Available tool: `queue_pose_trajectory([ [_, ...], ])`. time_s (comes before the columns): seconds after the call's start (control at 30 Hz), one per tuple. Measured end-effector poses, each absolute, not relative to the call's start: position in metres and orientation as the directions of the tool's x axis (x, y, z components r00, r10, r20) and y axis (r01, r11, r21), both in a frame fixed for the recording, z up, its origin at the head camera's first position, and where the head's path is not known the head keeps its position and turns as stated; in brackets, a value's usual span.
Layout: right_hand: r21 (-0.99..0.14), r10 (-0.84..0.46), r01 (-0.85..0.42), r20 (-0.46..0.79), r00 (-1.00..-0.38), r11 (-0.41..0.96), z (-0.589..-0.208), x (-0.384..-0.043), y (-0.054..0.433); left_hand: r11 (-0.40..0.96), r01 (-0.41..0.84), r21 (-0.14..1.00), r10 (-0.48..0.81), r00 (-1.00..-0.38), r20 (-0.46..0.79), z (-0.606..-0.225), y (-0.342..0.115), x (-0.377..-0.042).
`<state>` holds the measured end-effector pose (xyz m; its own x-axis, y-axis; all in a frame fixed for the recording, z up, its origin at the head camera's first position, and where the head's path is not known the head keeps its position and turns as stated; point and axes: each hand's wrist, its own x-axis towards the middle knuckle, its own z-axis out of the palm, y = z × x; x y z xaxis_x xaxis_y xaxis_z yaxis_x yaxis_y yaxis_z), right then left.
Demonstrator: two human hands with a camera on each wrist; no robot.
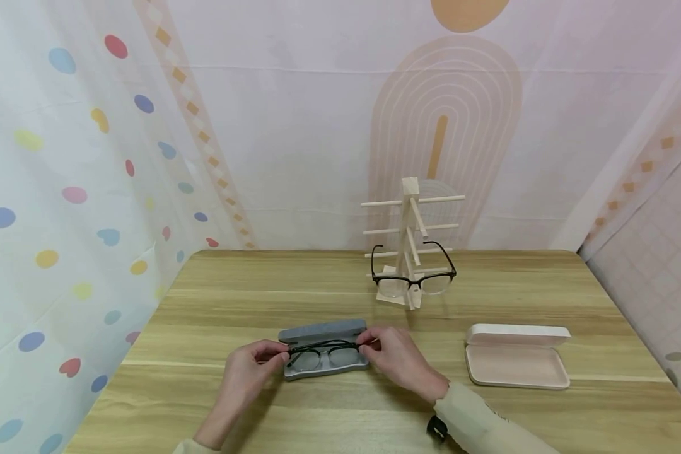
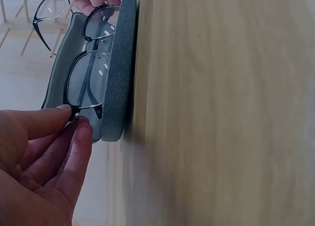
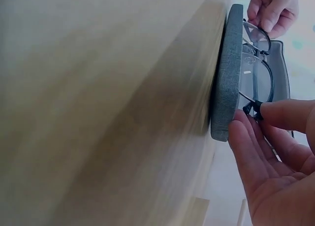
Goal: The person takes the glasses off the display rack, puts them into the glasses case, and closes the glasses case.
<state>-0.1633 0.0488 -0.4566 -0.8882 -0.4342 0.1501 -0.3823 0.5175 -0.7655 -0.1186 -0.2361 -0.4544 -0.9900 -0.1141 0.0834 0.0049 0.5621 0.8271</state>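
Note:
A pair of black-framed glasses [image 1: 325, 354] with folded temples sits at the open grey glasses case [image 1: 326, 372], its lenses partly inside. My left hand [image 1: 254, 370] pinches the left end of the frame between thumb and fingers. At the other end my right hand [image 1: 396, 358] pinches the right hinge corner. In the left wrist view the lower part of the lenses [image 2: 88, 85] is hidden behind the case's front wall [image 2: 123, 68]. The right wrist view shows thumb and fingers on the frame's corner [image 3: 256, 107], beside the case [image 3: 227, 78].
Behind the case stands a wooden display rack [image 1: 410, 214] with several pegs, and a second pair of glasses [image 1: 414, 282] hangs on it, temples unfolded. An open white case [image 1: 516, 366] with a pink lining lies at the right of the wooden table [image 1: 215, 284]. A patterned curtain [image 1: 295, 139] hangs behind.

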Motion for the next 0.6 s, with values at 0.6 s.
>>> queue_pose_trajectory([
  [0.6, -0.662, -0.489, -0.472, 0.179, -0.854, 0.582, -0.4552, -0.1654, 0.0517, 0.672, 0.023, 0.74, -0.034, -0.998, 0.062, -0.4584, -0.2407, -0.1283],
])
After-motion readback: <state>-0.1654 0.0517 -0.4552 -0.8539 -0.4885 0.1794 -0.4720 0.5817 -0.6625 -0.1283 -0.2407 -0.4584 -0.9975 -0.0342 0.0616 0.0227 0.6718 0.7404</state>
